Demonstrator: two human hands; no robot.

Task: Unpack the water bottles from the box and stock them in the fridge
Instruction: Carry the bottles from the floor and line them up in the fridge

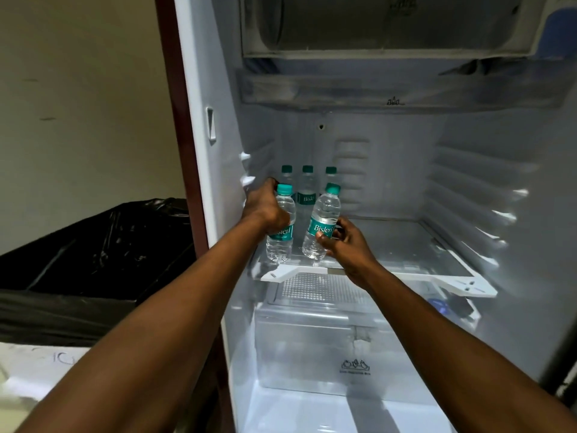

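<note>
While your left hand grips upright bottle, right hand holds tilted bottle; three back bottles crowd glass shelf; black bag beside fridge.

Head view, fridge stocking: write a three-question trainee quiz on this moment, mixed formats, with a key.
1. True or false: the right hand holds its bottle tilted.
2. How many bottles stand in the back row on the glass shelf?
3. The left hand grips a bottle that is: A) lying flat, B) upright near the shelf's left front, C) in the bottom drawer.

Key: 1 true; 2 three; 3 B.
</note>
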